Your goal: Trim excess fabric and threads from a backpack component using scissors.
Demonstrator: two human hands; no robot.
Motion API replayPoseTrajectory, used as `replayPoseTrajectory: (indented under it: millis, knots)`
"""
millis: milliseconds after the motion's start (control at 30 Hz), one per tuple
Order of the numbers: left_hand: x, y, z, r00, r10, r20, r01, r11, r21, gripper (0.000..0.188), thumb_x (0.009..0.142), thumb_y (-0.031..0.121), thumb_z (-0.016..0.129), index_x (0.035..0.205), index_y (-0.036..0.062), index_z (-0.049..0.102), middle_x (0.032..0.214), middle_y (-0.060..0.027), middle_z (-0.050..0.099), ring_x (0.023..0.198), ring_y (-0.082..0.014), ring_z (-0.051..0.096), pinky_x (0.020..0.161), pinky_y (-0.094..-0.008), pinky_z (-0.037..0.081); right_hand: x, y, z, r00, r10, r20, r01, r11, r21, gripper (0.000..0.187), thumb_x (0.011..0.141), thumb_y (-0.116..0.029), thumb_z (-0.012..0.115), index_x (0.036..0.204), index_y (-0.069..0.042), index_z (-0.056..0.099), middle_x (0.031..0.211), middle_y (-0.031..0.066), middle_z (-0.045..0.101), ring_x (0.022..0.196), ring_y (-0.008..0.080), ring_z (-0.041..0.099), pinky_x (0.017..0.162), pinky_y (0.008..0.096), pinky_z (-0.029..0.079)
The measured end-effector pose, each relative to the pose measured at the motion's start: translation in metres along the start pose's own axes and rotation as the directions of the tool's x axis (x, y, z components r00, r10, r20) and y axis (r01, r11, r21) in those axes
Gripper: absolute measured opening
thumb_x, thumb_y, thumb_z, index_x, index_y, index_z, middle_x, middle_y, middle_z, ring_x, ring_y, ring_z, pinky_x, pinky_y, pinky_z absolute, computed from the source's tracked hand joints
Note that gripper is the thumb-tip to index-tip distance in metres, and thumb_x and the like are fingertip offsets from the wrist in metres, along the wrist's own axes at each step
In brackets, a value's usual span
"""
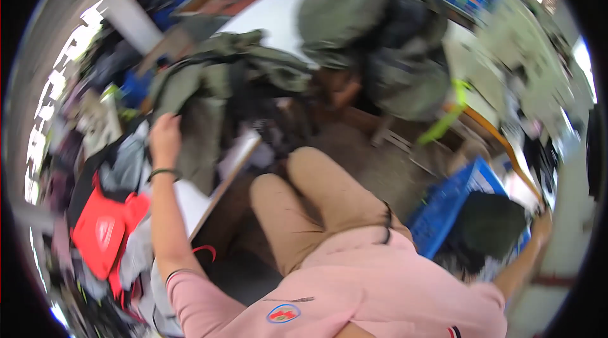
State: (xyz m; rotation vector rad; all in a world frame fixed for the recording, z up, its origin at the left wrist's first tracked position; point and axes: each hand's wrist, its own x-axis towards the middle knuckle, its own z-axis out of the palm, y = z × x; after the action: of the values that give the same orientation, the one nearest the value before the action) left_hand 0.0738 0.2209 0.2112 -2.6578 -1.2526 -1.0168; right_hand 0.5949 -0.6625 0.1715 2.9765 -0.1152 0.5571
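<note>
On the left, my left hand (166, 140) reaches forward with its fingers curled at the edge of an olive-green fabric piece (201, 94). That piece looks like a garment or bag part; it lies in folds over a pale table and hangs down its near side. Far out to the right, my right hand (541, 227) is blurred beside a blue plastic crate (437, 218). A dark green cloth item (489, 224) lies in that crate. The fingers of my right hand are too smeared to read, and I cannot tell whether they touch anything.
A large olive-green bundle (405, 75) stands on the white table (263, 21) ahead. Red cloth (101, 230) and grey cloth (130, 164) are heaped at left. A bright yellow-green strap (446, 116) hangs near the right table's edge. Pale fabric (519, 53) covers the far right.
</note>
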Motion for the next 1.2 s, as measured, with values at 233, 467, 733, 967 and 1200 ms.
replayPoseTrajectory:
  millis: [233, 467, 733, 967, 1200]
  knots:
    - [-0.074, 0.095, -0.069, 0.947, 0.175, 0.269, -0.147, 0.982, -0.12, 0.012, 0.084, 0.016, 0.064, 0.086, 0.0042, 0.06, 0.083, -0.0167, 0.061, 0.082, -0.0392, 0.06, 0.071, -0.0481, 0.048, 0.004, -0.264, -0.034, 0.851, -0.509, -0.129, 0.447, 0.573, 0.687, 0.03, 0.085, -0.013, 0.07, 0.11, 0.0, 0.06, 0.082, 0.0145, 0.063, 0.075, 0.0229, 0.061, 0.07, 0.0368, 0.048]
    - [-0.178, 0.142, -0.045, 0.759, 0.257, 0.598, -0.012, 0.924, -0.381, 0.014, 0.087, 0.019, 0.061, 0.086, 0.0052, 0.06, 0.082, -0.0146, 0.062, 0.08, -0.036, 0.061, 0.069, -0.0447, 0.049, -0.169, -0.586, -0.128, 0.278, -0.93, -0.24, 0.183, -0.194, 0.964, 0.033, 0.085, -0.011, 0.076, 0.109, 0.003, 0.059, 0.101, 0.0109, 0.07, 0.088, 0.0148, 0.066, 0.074, 0.0293, 0.053]
    - [-0.236, 0.195, 0.02, 0.648, 0.297, 0.702, 0.338, 0.713, -0.614, 0.022, 0.092, 0.024, 0.059, 0.092, 0.0023, 0.062, 0.087, -0.0191, 0.065, 0.083, -0.039, 0.062, 0.071, -0.0435, 0.049, -0.315, -0.76, -0.162, 0.225, -0.917, -0.331, -0.007, -0.341, 0.94, 0.049, 0.074, -0.031, 0.085, 0.086, 0.001, 0.05, 0.075, 0.0111, 0.057, 0.067, 0.0182, 0.049, 0.068, 0.0351, 0.046]
    - [-0.153, 0.101, -0.02, 0.949, -0.316, -0.002, 0.256, 0.773, -0.58, 0.009, 0.09, 0.011, 0.064, 0.095, 0.0043, 0.064, 0.09, -0.0098, 0.064, 0.08, -0.0236, 0.061, 0.073, -0.0348, 0.049, -0.35, -0.707, -0.146, 0.227, -0.94, -0.255, -0.18, -0.298, 0.938, 0.033, 0.078, -0.012, 0.082, 0.087, -0.003, 0.052, 0.075, 0.0003, 0.055, 0.068, 0.0087, 0.048, 0.064, 0.0267, 0.043]
    - [-0.103, 0.043, 0.005, 0.988, -0.007, 0.153, 0.041, 0.974, -0.222, 0.01, 0.081, 0.015, 0.071, 0.088, 0.0079, 0.069, 0.087, -0.0084, 0.063, 0.085, -0.0312, 0.056, 0.076, -0.0407, 0.044, -0.339, -0.629, -0.142, 0.19, -0.965, -0.184, -0.393, -0.246, 0.886, 0.022, 0.083, -0.003, 0.073, 0.091, -0.008, 0.053, 0.08, -0.0056, 0.049, 0.069, 0.0025, 0.043, 0.063, 0.0203, 0.037]
